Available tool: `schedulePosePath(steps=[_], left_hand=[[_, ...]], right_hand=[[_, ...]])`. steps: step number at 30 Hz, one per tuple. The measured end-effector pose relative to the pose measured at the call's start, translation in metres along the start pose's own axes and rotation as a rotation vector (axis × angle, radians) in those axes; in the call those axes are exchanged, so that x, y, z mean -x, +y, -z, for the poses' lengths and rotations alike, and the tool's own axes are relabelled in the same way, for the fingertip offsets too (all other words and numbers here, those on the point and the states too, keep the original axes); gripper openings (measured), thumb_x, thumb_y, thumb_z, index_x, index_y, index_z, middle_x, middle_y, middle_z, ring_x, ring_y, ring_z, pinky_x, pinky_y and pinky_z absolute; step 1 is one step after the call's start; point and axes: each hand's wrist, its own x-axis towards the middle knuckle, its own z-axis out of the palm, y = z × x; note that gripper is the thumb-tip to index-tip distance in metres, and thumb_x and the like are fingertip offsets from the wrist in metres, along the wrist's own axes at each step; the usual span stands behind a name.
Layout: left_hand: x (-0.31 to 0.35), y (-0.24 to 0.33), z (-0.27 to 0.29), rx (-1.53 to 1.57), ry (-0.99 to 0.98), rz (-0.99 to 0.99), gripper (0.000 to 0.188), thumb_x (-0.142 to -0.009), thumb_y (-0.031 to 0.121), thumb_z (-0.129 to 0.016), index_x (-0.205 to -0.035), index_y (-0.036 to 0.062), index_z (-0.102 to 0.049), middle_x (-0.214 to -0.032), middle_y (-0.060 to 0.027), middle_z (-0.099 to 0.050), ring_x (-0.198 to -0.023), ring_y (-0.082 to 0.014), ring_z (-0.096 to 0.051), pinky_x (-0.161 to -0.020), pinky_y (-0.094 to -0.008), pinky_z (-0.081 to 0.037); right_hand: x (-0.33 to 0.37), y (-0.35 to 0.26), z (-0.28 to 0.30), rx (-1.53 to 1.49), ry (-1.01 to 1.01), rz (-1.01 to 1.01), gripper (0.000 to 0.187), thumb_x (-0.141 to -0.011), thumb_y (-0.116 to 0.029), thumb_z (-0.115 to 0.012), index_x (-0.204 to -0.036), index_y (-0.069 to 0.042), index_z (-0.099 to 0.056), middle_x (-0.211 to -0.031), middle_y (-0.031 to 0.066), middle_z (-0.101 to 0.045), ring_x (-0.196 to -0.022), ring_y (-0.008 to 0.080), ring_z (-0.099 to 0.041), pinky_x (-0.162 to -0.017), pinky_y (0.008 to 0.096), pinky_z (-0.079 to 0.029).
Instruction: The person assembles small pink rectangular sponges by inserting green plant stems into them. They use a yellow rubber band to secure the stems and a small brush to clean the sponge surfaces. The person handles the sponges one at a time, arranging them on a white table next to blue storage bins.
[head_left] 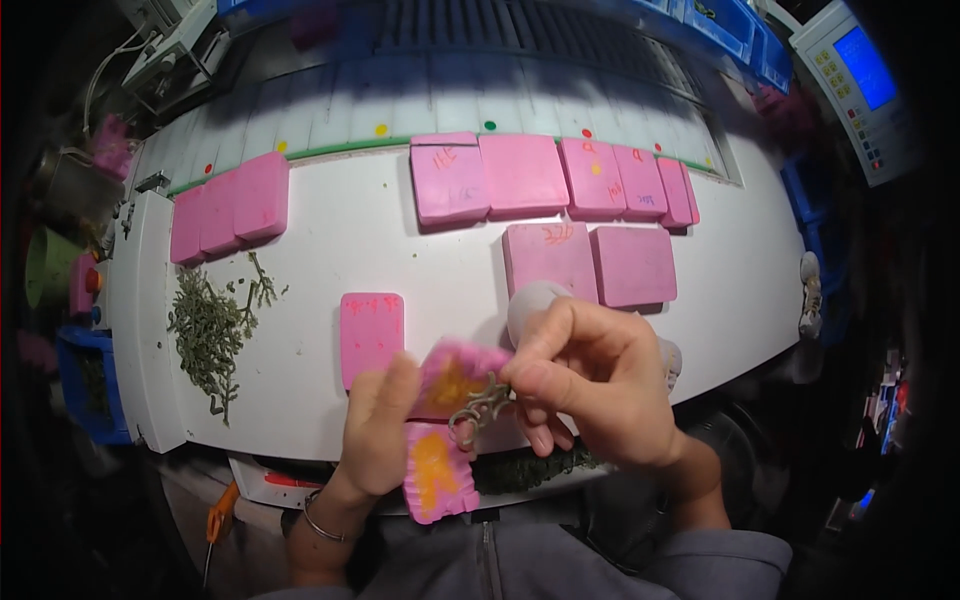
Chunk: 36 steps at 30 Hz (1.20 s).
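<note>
My left hand (376,440) grips a pink rubber mold (437,478), folded open in front of me. Its inner faces show yellow-orange patches, and its edges are wavy. Between the thumb and fingers of my right hand (605,385) is a grey-green branching wax piece (485,402). The piece sits against the open mold; whether part of it is still inside cannot be made out. Just beyond my left hand, a flat pink mold block (370,328) with red marks lies on the white table (310,380). A whitish rounded object (535,303) is partly covered by my right hand.
Several pink mold blocks (522,175) line the table's far side, with two more (635,265) before them. Others (262,195) stand at left, behind a heap of grey-green wax pieces (207,335). A blue bin (90,400) and orange-handled scissors (220,512) are lower left.
</note>
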Motion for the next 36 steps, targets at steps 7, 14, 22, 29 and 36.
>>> schedulePosePath(steps=[7, 14, 22, 29, 36], left_hand=[[0.012, 0.008, -0.003, 0.079, -0.067, -0.099, 0.019, -0.079, 0.007, -0.067, -0.091, -0.0053, -0.060, -0.096, -0.0087, -0.059, -0.086, -0.0125, -0.055, -0.078, -0.0258, -0.044], [0.017, 0.011, -0.002, -0.178, 0.037, -0.223, 0.009, -0.080, 0.001, -0.063, -0.087, -0.0036, -0.061, -0.084, -0.0057, -0.061, -0.076, -0.0088, -0.055, -0.070, -0.0220, -0.043], [0.019, 0.018, -0.010, -0.428, 0.085, -0.345, 0.009, -0.074, -0.004, -0.066, -0.081, -0.0024, -0.063, -0.080, -0.0081, -0.061, -0.071, -0.0117, -0.057, -0.064, -0.0237, -0.045], [0.022, 0.015, -0.001, -0.920, 0.023, -0.696, 0.017, -0.066, -0.007, -0.069, -0.081, 0.0003, -0.064, -0.076, -0.0092, -0.060, -0.064, -0.0208, -0.058, -0.056, -0.0284, -0.047], [0.026, 0.017, 0.010, -0.707, -0.013, -0.423, 0.012, -0.071, -0.005, -0.068, -0.082, -0.0006, -0.064, -0.078, -0.0086, -0.061, -0.069, -0.0162, -0.060, -0.062, -0.0256, -0.049]], right_hand=[[0.010, 0.023, -0.009, 0.419, 0.084, 0.501, 0.009, -0.076, 0.004, -0.068, -0.084, 0.003, -0.063, -0.071, 0.0073, -0.060, -0.058, 0.0098, -0.055, -0.052, 0.0218, -0.042], [0.013, 0.019, -0.010, 0.835, 0.086, 0.766, 0.026, -0.070, 0.004, -0.070, -0.095, 0.001, -0.064, -0.077, 0.0115, -0.061, -0.060, 0.0206, -0.060, -0.050, 0.0272, -0.047], [0.018, 0.020, -0.005, 0.970, 0.083, 0.790, 0.018, -0.072, 0.005, -0.067, -0.088, 0.002, -0.060, -0.076, 0.0129, -0.059, -0.058, 0.0234, -0.059, -0.049, 0.0294, -0.047], [0.014, 0.012, 0.007, 0.119, -0.122, -0.345, 0.013, -0.088, -0.010, -0.059, -0.087, 0.003, -0.060, -0.067, 0.0032, -0.059, -0.049, 0.0036, -0.047, -0.043, 0.0171, -0.035], [0.024, 0.014, 0.011, 0.726, -0.122, -0.223, 0.019, -0.084, -0.014, -0.064, -0.091, 0.004, -0.064, -0.063, 0.0084, -0.060, -0.050, 0.0099, -0.054, -0.048, 0.0251, -0.043]])
